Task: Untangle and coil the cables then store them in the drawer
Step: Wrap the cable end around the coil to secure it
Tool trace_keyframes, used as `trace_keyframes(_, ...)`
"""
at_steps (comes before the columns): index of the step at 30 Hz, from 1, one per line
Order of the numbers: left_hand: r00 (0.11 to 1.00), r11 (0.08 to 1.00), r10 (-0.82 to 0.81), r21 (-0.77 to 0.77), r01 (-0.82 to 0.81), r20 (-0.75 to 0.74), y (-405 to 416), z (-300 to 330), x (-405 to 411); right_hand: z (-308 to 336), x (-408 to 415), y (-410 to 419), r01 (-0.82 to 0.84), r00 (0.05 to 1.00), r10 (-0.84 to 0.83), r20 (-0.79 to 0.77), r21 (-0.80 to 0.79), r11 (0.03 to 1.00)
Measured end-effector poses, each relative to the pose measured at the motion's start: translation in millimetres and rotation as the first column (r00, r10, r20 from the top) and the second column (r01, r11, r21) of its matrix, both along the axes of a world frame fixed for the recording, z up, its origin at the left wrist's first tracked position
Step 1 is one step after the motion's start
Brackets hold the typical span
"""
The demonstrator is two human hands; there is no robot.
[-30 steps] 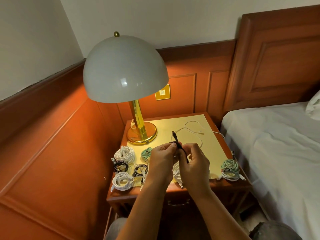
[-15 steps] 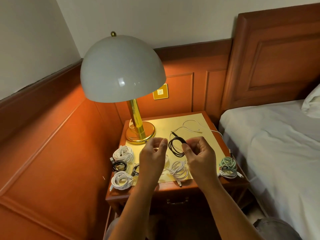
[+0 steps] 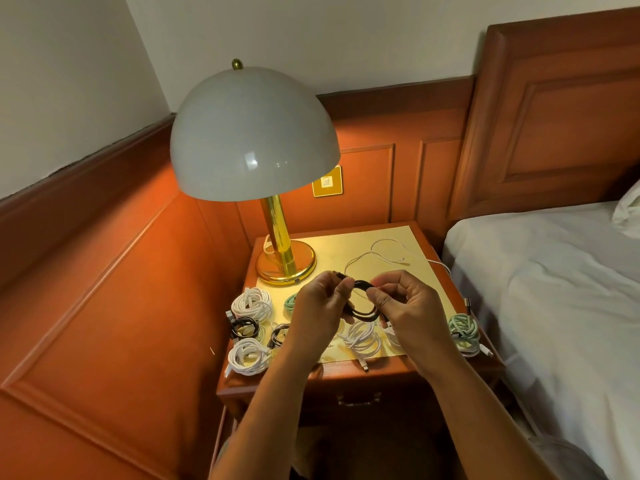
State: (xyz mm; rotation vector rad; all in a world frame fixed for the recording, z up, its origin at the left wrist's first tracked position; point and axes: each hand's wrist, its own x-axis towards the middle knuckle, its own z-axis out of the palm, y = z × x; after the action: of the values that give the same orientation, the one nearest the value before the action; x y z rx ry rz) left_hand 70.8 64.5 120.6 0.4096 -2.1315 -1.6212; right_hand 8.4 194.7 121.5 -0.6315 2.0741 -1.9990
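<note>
— Writing anywhere? Brand marks on the cables?

— None that can be read. A small gold wall plate (image 3: 327, 181) beyond the hands carries a pale square, too small to make out.

— What are the hands doing?

— Both are raised close together over the counter (image 3: 388, 237), each pinching the same black cable (image 3: 364, 299). The left hand (image 3: 320, 306) grips one side of its glossy loops between thumb and fingers; the right hand (image 3: 403, 303) nips the other side. One plug end pokes out past the left hand's fingers, dark and blurred.

— And what is hidden?

— The hands and forearms cover part of the counter's near edge. A white coil (image 3: 363, 337) shows between the wrists, a plug hanging over the edge. A green coil (image 3: 290, 301) peeks from behind the left hand, mostly covered.

— The rest?

— Left of the left hand, two fat white bundles (image 3: 252, 303) and small black coils (image 3: 245, 326) lie bunched together. Right of the right hand, a braided green-and-white coil (image 3: 464, 329) rests at the counter's edge. Beyond the hands, a thin white cable (image 3: 381, 252) lies loose and uncoiled. Below the wrists, the drawer (image 3: 358, 398) is closed, its handle dim. A brass lamp (image 3: 256, 133) with a smooth white dome stands beyond the left hand; a white-sheeted bed (image 3: 554, 289) lies to the right.
</note>
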Motion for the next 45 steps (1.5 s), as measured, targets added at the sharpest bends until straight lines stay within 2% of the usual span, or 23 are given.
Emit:
trace_keyframes(3, 0.998, 0.995, -0.051, -0.078, 0.055, 0.049, -3.5, 5.0, 3.3, -1.2, -1.5, 2.1, -0.004, 1.0, 0.004, 0.02, -0.003, 1.0)
trace_keyframes(7, 0.972, 0.978, -0.211, 0.015, 0.21, 0.102, -11.0, 14.7, 4.3, -2.4, -3.6, 1.3, 0.001, 1.0, -0.001, 0.021, -0.003, 1.0)
trace_keyframes(11, 0.954, 0.959, -0.283, 0.019, 0.283, 0.102, -14.5, 23.8, 5.0, -1.5, -6.5, 0.2, 0.003, 1.0, -0.003, 0.021, 0.008, 1.0)
trace_keyframes(13, 0.957, 0.961, -0.263, -0.058, 0.271, 0.126, -16.0, 25.9, 6.5, -1.3, -8.2, 0.2, 0.001, 1.0, -0.001, 0.008, 0.024, 1.0)
trace_keyframes(17, 0.977, 0.936, -0.13, -0.304, 0.177, 0.169, -18.1, 21.3, 4.8, -3.5, -7.2, -0.4, -0.01, 1.0, 0.01, 0.004, 0.033, 0.999)
trace_keyframes(19, 0.98, 0.921, -0.096, -0.358, 0.155, 0.175, -16.8, 18.3, 3.8, -4.6, -6.5, 0.8, -0.008, 1.0, 0.008, 0.008, 0.029, 1.0)
trace_keyframes(22, 0.972, 0.94, -0.109, -0.295, 0.169, 0.209, -18.1, 14.3, 6.7, -3.5, -7.9, 4.8, -0.022, 1.0, 0.023, -0.01, 0.053, 0.998)
trace_keyframes(25, 0.966, 0.961, -0.148, -0.2, 0.191, 0.21, -20.6, 12.2, 12.0, 2.0, -12.9, 7.9, -0.088, 0.983, 0.118, -0.142, 0.201, 0.976)
trace_keyframes(29, 0.945, 0.943, -0.171, -0.231, 0.239, 0.277, -18.8, 12.9, 13.5, 14.2, -25.5, 10.7, -0.023, 0.859, 0.282, -0.427, 0.517, 0.855)
trace_keyframes(32, 0.919, 0.931, -0.181, -0.24, 0.276, 0.351, -13.6, 10.4, 10.8, 21.7, -30.7, 12.3, 0.044, 0.806, 0.313, -0.502, 0.578, 0.815)
trace_keyframes(38, 0.908, 0.939, -0.169, -0.217, 0.266, 0.383, -10.0, 5.7, 11.2, 17.9, -37.3, 21.4, 0.116, 0.841, 0.184, -0.509, 0.502, 0.857)
trace_keyframes(41, 0.95, 0.966, -0.143, -0.171, 0.195, 0.277, -10.9, 3.6, 11.1, 9.0, -40.0, 23.6, 0.112, 0.878, 0.143, -0.457, 0.486, 0.867)
trace_keyframes(45, 0.983, 0.986, -0.144, -0.064, 0.152, 0.111, -8.9, -2.4, 10.8, -8.3, -34.7, 24.5, 0.022, 0.91, 0.193, -0.367, 0.507, 0.862)
